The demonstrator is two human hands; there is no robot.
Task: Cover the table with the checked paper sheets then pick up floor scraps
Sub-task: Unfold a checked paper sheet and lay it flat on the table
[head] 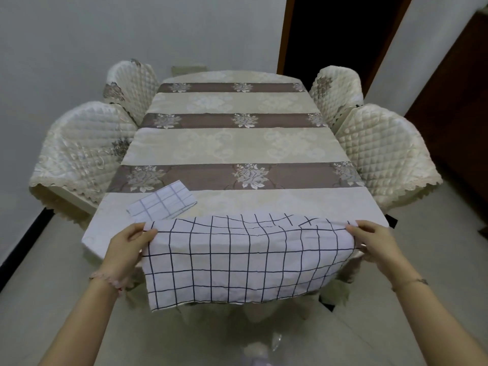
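Both hands gripping one checked sheet (pixel 245 262) at the near end of the table (pixel 232 146). Left hand (pixel 129 249) pinches the sheet's left top corner, thumb on top, fingers curled under. Right hand (pixel 375 244) pinches the right top corner the same way. Sheet held stretched between them, top edge just over the table's near edge, rest hanging down in front of it, a bit crumpled near the upper right. White with dark grid lines.

Second sheet (pixel 162 203) folded small, lying flat on the table near the front left, just beyond the held one, lighter grey grid. Can't tell if the two touch.

Table has a cream and brown striped cloth (pixel 237 120) with flower print. Four quilted cream chairs: two on the left (pixel 81 149), two on the right (pixel 383 151), pushed in against the table sides.

Bracelet (pixel 108 281) on left wrist, thin one on the right (pixel 412 282). Pale scrap (pixel 260 351) on the floor at bottom centre, blurred, can't make out what it is
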